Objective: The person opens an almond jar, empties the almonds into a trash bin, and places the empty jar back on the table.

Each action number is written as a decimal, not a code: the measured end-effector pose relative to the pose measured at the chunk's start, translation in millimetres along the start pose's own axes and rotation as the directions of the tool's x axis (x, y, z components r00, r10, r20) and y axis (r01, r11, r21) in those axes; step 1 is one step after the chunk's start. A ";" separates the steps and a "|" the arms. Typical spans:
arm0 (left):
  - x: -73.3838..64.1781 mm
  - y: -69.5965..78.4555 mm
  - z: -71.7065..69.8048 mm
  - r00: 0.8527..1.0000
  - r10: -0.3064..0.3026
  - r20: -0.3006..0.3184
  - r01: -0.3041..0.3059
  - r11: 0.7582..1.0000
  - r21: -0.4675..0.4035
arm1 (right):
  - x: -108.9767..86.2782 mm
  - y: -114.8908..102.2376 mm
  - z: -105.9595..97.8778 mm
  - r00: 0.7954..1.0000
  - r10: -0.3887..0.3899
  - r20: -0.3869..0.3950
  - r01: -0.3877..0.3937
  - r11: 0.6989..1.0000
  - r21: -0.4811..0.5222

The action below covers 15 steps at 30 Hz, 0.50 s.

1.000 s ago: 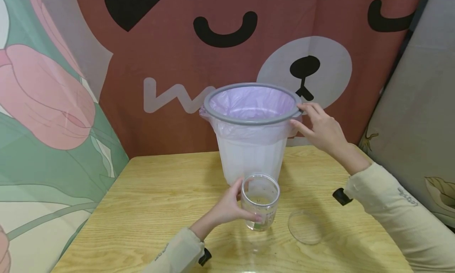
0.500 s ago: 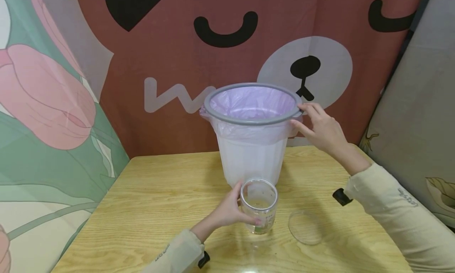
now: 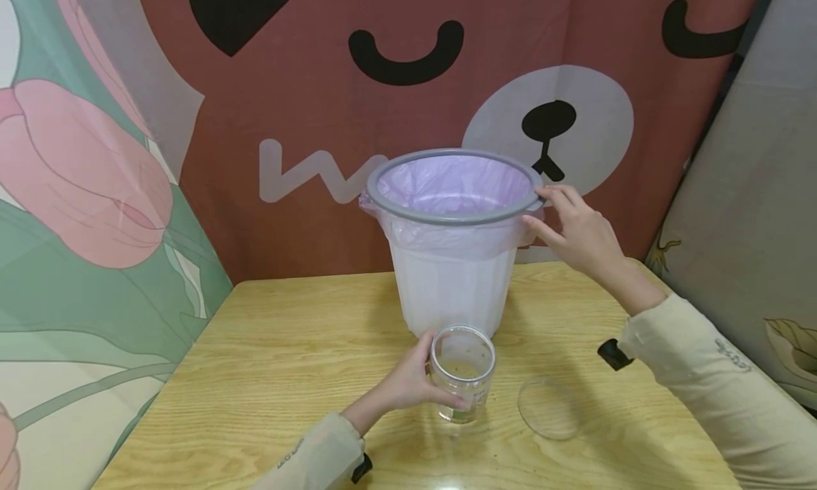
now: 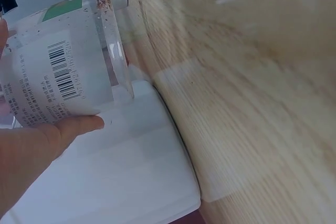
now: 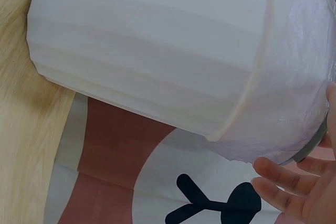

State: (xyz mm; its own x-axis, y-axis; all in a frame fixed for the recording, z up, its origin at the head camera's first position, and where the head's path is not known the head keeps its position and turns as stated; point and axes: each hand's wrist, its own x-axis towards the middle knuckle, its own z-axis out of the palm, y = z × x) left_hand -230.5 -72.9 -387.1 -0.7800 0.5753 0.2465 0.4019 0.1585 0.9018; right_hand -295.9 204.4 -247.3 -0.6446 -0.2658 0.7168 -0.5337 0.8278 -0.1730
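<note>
My left hand (image 3: pixel 408 380) grips a clear jar (image 3: pixel 459 405) with its mouth facing up, in front of the bin. A few specks cling inside it. In the left wrist view the jar's white label (image 4: pixel 58 72) shows a barcode and a green patch, with my thumb along its side. Whether the jar's base touches the table cannot be told. My right hand (image 3: pixel 581 231) pinches the grey rim of a white bin (image 3: pixel 453 284), thumb outside at the right. A thin purple bag (image 3: pixel 447 181) lines the bin and folds over its rim.
A clear round lid (image 3: pixel 549 408) lies flat on the wooden table (image 3: pixel 306 334), right of the jar. Small specks dot the tabletop near the front. Behind the bin hangs a reddish-brown printed cloth (image 3: pixel 287 100); patterned cloths flank both sides.
The left hand has brought the jar slightly down and toward the person, and its mouth has shifted a little left. The right hand and the bin have stayed put.
</note>
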 end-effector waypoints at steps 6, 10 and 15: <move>-0.4 -0.5 1.9 1.000 -0.009 0.029 0.010 1.000 -0.022 | -0.4 0.3 -0.7 1.000 0.000 0.004 0.000 1.000 -0.002; -0.9 -1.0 2.9 0.998 -0.042 0.039 0.042 0.999 -0.006 | -0.4 -0.2 -1.2 1.000 -0.003 0.003 0.003 1.000 -0.001; -1.2 -4.2 2.5 0.997 -0.067 0.045 0.065 0.998 0.027 | -0.4 -1.6 -1.6 1.000 -0.004 0.003 0.004 1.000 -0.001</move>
State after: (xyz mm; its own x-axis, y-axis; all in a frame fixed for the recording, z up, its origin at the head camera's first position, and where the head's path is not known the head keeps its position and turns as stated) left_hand -230.0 -72.3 -392.0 -0.7825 0.5991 0.1696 0.3627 0.2171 0.9063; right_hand -293.9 204.0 -246.3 -0.6441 -0.2708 0.7154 -0.5360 0.8271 -0.1694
